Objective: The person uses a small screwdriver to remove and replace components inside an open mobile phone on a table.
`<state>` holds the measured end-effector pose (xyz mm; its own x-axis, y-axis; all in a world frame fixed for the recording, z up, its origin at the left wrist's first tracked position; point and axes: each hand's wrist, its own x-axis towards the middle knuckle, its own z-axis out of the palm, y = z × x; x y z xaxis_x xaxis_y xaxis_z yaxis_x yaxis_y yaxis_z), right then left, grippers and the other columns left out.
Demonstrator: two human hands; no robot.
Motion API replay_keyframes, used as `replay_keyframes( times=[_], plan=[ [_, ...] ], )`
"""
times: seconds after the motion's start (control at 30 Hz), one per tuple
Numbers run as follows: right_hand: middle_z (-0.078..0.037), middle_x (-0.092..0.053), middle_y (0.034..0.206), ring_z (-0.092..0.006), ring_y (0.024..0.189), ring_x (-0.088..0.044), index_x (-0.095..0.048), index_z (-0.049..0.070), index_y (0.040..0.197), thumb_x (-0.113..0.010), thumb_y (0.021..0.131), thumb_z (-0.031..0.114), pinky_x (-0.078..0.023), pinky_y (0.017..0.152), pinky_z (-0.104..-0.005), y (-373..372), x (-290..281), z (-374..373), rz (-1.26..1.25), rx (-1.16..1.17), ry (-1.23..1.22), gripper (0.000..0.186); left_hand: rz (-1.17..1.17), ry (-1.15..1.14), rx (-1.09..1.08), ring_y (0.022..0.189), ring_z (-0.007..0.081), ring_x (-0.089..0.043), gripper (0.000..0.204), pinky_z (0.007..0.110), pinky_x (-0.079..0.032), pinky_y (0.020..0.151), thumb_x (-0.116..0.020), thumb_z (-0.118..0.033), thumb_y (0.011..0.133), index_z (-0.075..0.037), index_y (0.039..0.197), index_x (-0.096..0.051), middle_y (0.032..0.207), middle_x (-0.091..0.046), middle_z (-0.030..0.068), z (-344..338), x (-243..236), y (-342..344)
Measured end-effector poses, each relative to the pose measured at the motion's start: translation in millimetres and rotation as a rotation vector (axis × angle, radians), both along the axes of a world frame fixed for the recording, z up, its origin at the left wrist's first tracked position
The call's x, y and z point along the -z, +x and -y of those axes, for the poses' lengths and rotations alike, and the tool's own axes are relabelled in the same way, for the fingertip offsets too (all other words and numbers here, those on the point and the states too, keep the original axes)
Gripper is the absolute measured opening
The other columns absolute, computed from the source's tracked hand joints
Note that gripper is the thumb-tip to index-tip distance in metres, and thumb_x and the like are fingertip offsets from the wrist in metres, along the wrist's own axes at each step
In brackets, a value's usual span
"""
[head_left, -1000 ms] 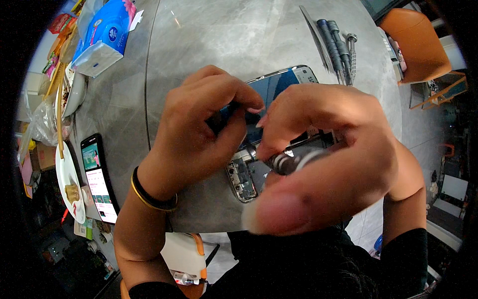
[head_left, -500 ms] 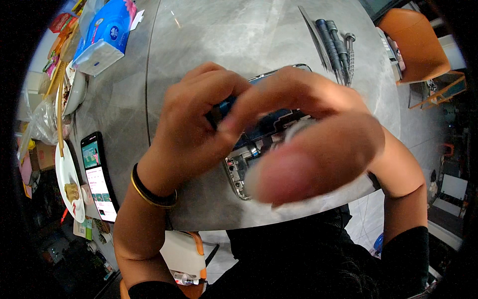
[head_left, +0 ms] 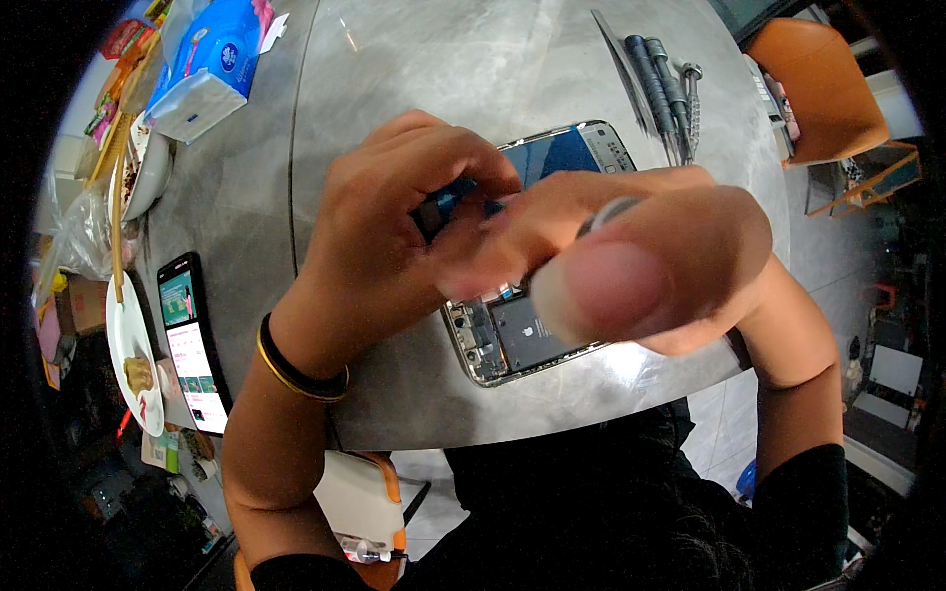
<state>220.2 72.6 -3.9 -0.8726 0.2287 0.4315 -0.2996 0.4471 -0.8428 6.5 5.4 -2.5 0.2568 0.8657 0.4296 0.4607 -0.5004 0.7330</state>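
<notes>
Most likely the dining area of a home. A large grey, marbled counter (head_left: 384, 424) with a curved edge fills the middle. Along the left side, a white plate (head_left: 125, 320) with a piece of food, wooden chopsticks (head_left: 120, 217) and a white bowl (head_left: 156, 169) suggest a meal. A blue tissue pack (head_left: 202, 74) lies at upper left. An orange chair (head_left: 828, 94) stands at upper right, a cream chair (head_left: 355, 492) with orange trim at lower left, both on pale tiled flooring (head_left: 714, 424).

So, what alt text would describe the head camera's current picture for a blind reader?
A person's left hand and right hand are close together over an opened phone on a grey table. Slim tools lie at upper right; a lit phone and white plate are at left.
</notes>
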Motion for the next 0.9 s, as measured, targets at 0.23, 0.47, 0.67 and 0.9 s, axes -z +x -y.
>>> replay_keyframes(
  times=[0.23, 0.47, 0.67, 0.9],
  plan=[
    [-0.012, -0.063, 0.095, -0.03, 0.084, -0.064, -0.065, 0.006, 0.105, -0.071, 0.077, 0.012, -0.053, 0.072, -0.037, -2.9, -22.6, 11.8, 0.066, 0.03, -0.073, 0.029, 0.046, 0.207, -0.031, 0.076, 0.0209, -0.063, 0.022, 0.032, -0.048, 0.069, -0.062, 0.007, 0.07, -0.005, 0.088, -0.065, 0.081, -0.068, 0.0067, 0.5, 8.3, 6.3],
    [-0.013, -0.066, 0.11, -0.0203, 0.097, -0.067, -0.065, 0.001, 0.108, -0.075, 0.077, 0.014, -0.054, 0.084, -0.0309, -3.3, -2.6, 2.6, -0.068, -0.005, 0.041, 0.035, 0.025, -0.12, -0.076, 0.081, 0.0213, -0.061, 0.023, 0.031, -0.048, 0.069, -0.063, 0.004, 0.072, -0.006, 0.093, -0.066, 0.086, -0.066, 0.0069, 6.0, 0.7, 2.7],
    [-0.013, -0.065, 0.108, -0.0238, 0.098, -0.065, -0.065, 0.001, 0.108, -0.076, 0.077, 0.014, -0.053, 0.085, -0.0324, -5.0, -10.3, 2.4, 0.064, -0.002, 0.085, 0.036, -0.039, -0.004, -0.068, 0.086, 0.0222, -0.061, 0.025, 0.031, -0.048, 0.072, -0.066, 0.002, 0.073, -0.007, 0.097, -0.065, 0.089, -0.065, 0.0064, 4.9, 3.5, 1.9],
    [-0.014, -0.062, 0.108, -0.0375, 0.084, -0.062, -0.063, 0.008, 0.114, -0.066, 0.081, 0.003, -0.052, 0.071, -0.0415, -3.7, 1.2, 8.9, -0.032, -0.041, 0.022, 0.033, -0.065, 0.008, -0.049, 0.088, 0.0231, -0.061, 0.027, 0.033, -0.048, 0.076, -0.066, 0.004, 0.073, -0.007, 0.098, -0.066, 0.093, -0.067, 0.0065, 2.7, 2.5, 1.2]
  ],
)
